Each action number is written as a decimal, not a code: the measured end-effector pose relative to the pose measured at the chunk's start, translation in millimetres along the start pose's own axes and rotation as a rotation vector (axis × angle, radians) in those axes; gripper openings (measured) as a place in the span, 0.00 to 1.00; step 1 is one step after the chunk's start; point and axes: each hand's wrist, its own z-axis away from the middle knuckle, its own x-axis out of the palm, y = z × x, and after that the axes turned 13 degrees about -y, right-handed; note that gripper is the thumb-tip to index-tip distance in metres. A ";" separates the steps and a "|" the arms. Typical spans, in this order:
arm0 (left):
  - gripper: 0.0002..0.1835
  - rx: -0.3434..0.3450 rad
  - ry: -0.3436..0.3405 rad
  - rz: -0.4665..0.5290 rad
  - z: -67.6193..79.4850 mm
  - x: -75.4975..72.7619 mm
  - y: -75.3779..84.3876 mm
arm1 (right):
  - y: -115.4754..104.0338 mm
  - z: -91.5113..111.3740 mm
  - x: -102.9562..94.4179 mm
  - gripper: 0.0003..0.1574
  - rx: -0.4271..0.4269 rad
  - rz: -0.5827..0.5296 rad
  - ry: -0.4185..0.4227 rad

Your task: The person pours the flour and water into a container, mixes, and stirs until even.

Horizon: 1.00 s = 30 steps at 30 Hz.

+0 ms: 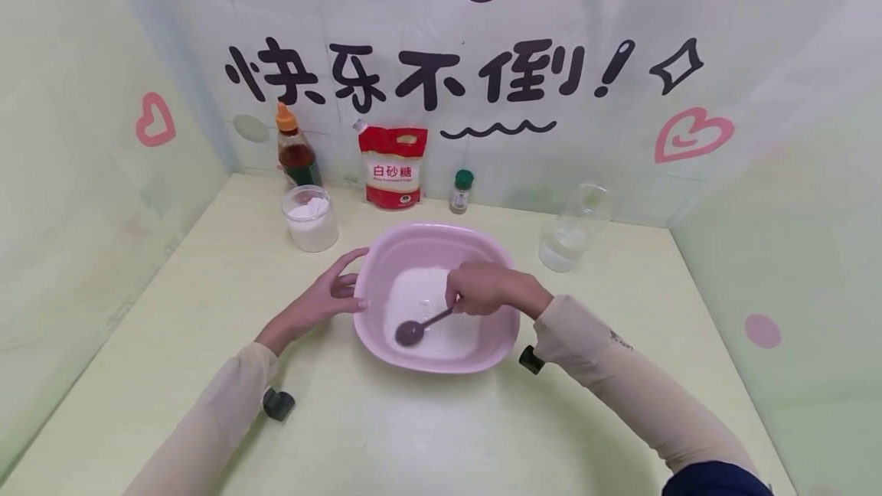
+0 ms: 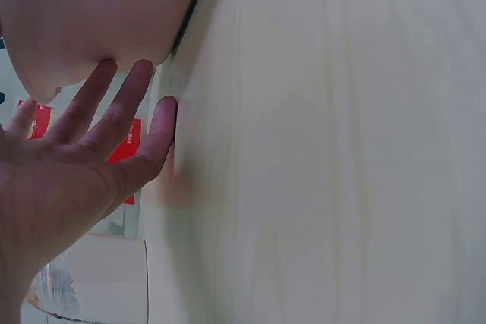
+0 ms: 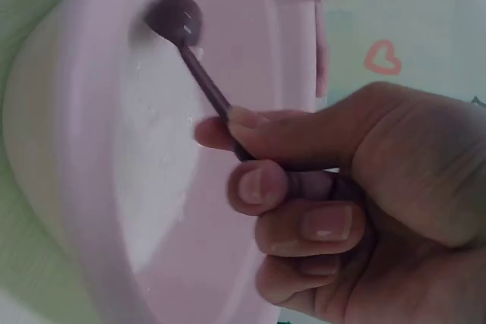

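Note:
A pink basin [image 1: 430,366] stands on the table, with a whitish layer [image 1: 430,293] over its bottom. At the basin's left side is my left hand [image 1: 327,293]. Its thumb touches the rim, and its spread, fairly straight fingers [image 2: 114,115] reach along the outer wall. My right hand [image 1: 482,288] is above the inside of the basin and grips a dark spoon [image 1: 411,332] by the handle. In the right wrist view, the thumb and index finger pinch the spoon's handle [image 3: 203,81], with the other fingers curled. The spoon's bowl is low over the whitish layer; contact is unclear.
Behind the basin stand a jar of white powder [image 1: 311,228], an orange-capped sauce bottle [image 1: 298,155], a red-and-white sugar bag [image 1: 393,167] and a green-capped shaker [image 1: 462,191]. A clear container with liquid [image 1: 565,243] is at the back right. Printed sheets enclose the table.

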 end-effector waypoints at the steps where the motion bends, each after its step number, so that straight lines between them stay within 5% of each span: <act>1: 0.49 -0.003 0.001 -0.002 0.0 -0.1 -0.3 | 0.5 3.6 0.7 0.06 0.002 -0.002 -0.024; 7: 0.49 0.021 -0.012 0.008 2.1 -1.2 -0.8 | 19.5 24.6 -2.7 0.06 0.111 -0.040 -0.069; 15: 0.49 0.038 -0.022 0.013 1.8 -0.2 0.3 | 39.9 27.3 -15.3 0.17 0.250 -0.023 0.091; 24: 0.49 0.030 -0.019 0.002 1.5 1.6 2.4 | 31.1 2.7 -11.4 0.13 0.186 -0.043 0.174; 30: 0.49 0.042 -0.021 0.007 3.1 0.5 0.3 | 19.6 -2.4 -1.2 0.13 0.065 -0.042 0.069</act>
